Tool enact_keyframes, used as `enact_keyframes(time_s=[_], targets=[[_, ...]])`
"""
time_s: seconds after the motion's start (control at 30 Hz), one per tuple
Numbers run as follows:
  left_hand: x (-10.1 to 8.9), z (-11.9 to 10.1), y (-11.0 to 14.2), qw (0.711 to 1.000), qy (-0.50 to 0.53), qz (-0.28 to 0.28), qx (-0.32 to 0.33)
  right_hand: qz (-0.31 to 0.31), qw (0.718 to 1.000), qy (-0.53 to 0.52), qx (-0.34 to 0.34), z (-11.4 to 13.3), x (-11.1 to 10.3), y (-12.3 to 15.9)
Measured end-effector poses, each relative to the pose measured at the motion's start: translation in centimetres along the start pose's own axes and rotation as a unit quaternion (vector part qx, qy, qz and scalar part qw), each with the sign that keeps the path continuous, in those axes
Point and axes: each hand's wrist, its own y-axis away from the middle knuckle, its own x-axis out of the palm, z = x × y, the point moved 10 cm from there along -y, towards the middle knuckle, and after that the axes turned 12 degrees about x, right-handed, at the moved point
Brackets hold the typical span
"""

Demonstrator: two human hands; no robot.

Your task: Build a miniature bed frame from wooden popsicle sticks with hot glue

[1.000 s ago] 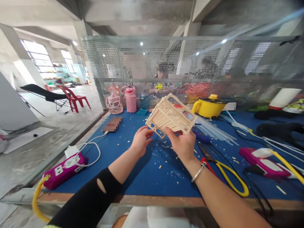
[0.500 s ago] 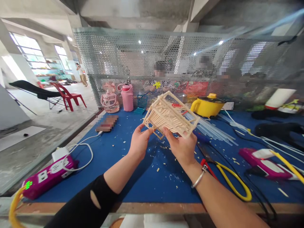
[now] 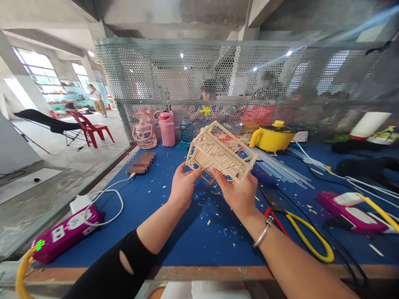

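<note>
A small wooden stick frame model (image 3: pixel 218 155), box-shaped with rows of slanting thin sticks, is held tilted above the blue table mat. My left hand (image 3: pixel 183 185) pinches its lower left corner between thumb and fingers. Under its right part, my right hand (image 3: pixel 240 191) is closed on it, thumb on the near side and the other fingers mostly hidden behind. Below and to the right of my right hand lie scissors (image 3: pixel 307 236) with one yellow handle loop and a red handle part. Clear glue sticks (image 3: pixel 280 168) lie behind that hand.
Purple power strips lie at left (image 3: pixel 67 234) and right (image 3: pixel 350 211), with cables. A yellow pot (image 3: pixel 273 138), pink bottle (image 3: pixel 167 128) and clear pink jug (image 3: pixel 144 131) stand before a perforated metal screen (image 3: pixel 174 79). Wood scraps dot the mat (image 3: pixel 187 249). People sit beyond the screen.
The stick model has tipped slightly in my hands, showing more of its open top side. Both hands keep their hold. A person in the far left background has moved left.
</note>
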Motion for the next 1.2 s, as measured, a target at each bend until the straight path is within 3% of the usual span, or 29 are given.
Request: enact_keyframes(time_s=[0.27, 0.67, 0.87, 1.07, 1.2], targets=[[0.0, 0.2, 0.0, 1.0, 0.002, -0.002, 0.004, 0.017, 1.0, -0.01, 0.008, -0.6, 0.3, 0.3], [-0.5, 0.8, 0.4, 0.999, 0.019, 0.007, -0.038, -0.023, 0.999, -0.023, 0.014, -0.7, -0.6, -0.1], [-1.1, 1.0, 0.5, 0.998, 0.035, -0.023, -0.041, -0.018, 1.0, -0.012, 0.018, -0.7, -0.6, -0.2], [-3.7, -1.9, 0.0, 0.992, 0.057, -0.106, 0.044, -0.035, 0.997, -0.03, 0.054, -1.8, -1.0, -0.4], [-5.4, -4.4, -2.0, 0.983, 0.019, -0.145, 0.111, -0.021, 0.995, -0.059, 0.083, -2.7, -0.7, -0.6]])
